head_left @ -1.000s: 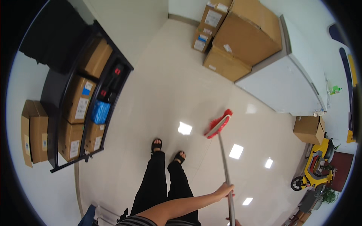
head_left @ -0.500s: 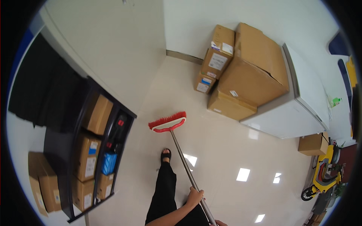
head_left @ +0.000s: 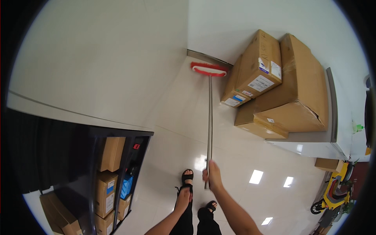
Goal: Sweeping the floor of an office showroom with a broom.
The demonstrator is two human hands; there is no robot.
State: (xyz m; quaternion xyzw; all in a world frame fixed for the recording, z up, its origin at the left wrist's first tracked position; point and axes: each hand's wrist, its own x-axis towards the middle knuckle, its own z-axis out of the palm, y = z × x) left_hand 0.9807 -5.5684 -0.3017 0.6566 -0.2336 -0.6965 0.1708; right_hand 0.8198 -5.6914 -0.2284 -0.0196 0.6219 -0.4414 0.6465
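Note:
A broom with a red head (head_left: pixel 209 69) and a long metal handle (head_left: pixel 210 117) reaches across the glossy tile floor. Its head lies at the foot of the far wall, beside the cardboard boxes. My right hand (head_left: pixel 212 175) grips the near end of the handle, arm stretched out from the lower right. My left forearm comes up from the lower edge, and my left hand (head_left: pixel 182 199) hangs in front of my leg, away from the broom; its fingers are not clear. My sandalled feet (head_left: pixel 187 178) stand just left of the handle's end.
Large stacked cardboard boxes (head_left: pixel 274 90) fill the far right corner next to a white cabinet (head_left: pixel 333 133). A black shelf rack (head_left: pixel 117 172) with boxes stands at the left. A yellow scooter (head_left: pixel 333 194) and a small box (head_left: pixel 327 164) are at the right.
The broom head has travelled forward from near my feet to the base of the far wall. My right arm has stretched out, and the view has swung toward the corner.

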